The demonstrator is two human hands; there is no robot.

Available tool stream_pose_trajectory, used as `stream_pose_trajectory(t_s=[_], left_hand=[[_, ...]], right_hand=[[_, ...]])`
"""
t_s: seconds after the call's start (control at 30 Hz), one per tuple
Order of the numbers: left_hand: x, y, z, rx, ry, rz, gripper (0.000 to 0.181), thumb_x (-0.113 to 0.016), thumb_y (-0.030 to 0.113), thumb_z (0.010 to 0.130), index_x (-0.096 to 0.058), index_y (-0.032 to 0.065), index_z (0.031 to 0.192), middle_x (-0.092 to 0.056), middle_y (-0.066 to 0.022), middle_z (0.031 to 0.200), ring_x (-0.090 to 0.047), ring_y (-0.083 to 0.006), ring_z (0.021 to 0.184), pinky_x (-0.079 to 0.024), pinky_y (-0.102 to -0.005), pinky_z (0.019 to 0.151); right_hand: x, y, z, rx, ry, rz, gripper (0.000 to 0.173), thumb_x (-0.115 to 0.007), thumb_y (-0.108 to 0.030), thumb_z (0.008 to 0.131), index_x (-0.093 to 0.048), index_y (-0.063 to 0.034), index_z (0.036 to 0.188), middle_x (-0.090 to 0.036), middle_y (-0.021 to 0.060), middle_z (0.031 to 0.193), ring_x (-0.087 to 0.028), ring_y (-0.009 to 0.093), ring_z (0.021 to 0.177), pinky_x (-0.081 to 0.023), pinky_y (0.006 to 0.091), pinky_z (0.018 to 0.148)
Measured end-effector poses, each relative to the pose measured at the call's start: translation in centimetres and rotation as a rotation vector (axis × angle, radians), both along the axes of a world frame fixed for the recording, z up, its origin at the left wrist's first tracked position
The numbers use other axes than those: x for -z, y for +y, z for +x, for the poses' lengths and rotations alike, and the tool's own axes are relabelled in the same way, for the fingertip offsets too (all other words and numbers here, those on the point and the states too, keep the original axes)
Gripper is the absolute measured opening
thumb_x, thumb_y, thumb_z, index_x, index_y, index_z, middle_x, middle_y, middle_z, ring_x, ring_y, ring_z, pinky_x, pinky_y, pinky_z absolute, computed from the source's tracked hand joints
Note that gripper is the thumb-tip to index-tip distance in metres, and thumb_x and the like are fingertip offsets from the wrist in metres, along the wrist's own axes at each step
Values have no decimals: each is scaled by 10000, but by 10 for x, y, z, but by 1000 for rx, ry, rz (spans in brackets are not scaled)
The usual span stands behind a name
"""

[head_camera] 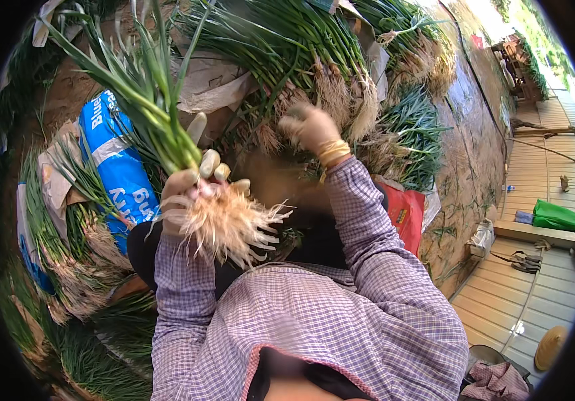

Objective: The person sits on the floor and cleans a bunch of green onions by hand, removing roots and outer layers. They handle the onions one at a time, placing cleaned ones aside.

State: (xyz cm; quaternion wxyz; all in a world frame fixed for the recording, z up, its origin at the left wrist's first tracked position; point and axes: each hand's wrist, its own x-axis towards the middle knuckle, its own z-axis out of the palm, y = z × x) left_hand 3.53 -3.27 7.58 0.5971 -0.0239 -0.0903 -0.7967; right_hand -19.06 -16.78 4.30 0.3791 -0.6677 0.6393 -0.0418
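My gloved left hand (192, 183) grips a bunch of green garlic (170, 135) around its lower stems. The leaves point up and away, while pale, stringy roots (232, 220) fan out below the pinkish bulb ends. My gloved right hand (312, 129), motion-blurred, is beside the roots of a large heap of green garlic (327, 65). Its fingers look bent, but blur hides whether they hold anything. Several yellowish bands (334, 152) circle my right wrist. Between my hands the low foreground is a brown blur.
A blue plastic bag (117, 160) with white lettering lies left, beside more garlic bundles (87, 255). Another bundle (410, 140) lies right, above a red sack (406, 213). Wet muddy ground (468, 155) borders ribbed panels (493, 301), with a green bag (558, 215) and a woven hat (551, 348).
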Motion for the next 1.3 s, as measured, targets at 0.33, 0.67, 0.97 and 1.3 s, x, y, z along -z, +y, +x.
stream_pose_trajectory(t_s=[0.33, 0.67, 0.97, 1.3], left_hand=[[72, 10, -2, -112, 11, 351, 349, -529, 97, 824, -512, -6, 1157, -587, -117, 952, -567, -207, 773, -515, -404, 728], [85, 26, -6, -161, -147, 465, 352, -517, 73, 827, -510, -27, 1165, -517, -213, 1239, -552, -292, 1078, -472, -444, 933], [83, 36, 4, -197, -100, 474, 400, -517, 86, 828, -462, -34, 1206, -474, -220, 1278, -500, -310, 1152, -431, -466, 977], [103, 42, 2, -102, -261, 731, 266, -453, 46, 817, -546, -94, 1022, -616, -182, 943, -629, -268, 811, -541, -385, 740]], right_hand=[[21, 21, 16, -10, -624, -396, 330, -708, -299, 805, -567, -42, 957, -590, 55, 694, -562, 126, 620, -472, 273, 597], [33, 34, 24, 32, -119, -714, 404, -668, -372, 806, -547, -97, 1076, -644, 104, 763, -633, 256, 679, -493, 348, 621], [7, 58, 52, -180, -336, -904, 193, -707, -204, 753, -612, -77, 865, -599, 103, 644, -607, 264, 562, -473, 344, 502], [62, 99, 48, -34, -658, 269, 415, -582, -397, 877, -621, -23, 1054, -666, 112, 765, -605, 236, 596, -504, 346, 618]])
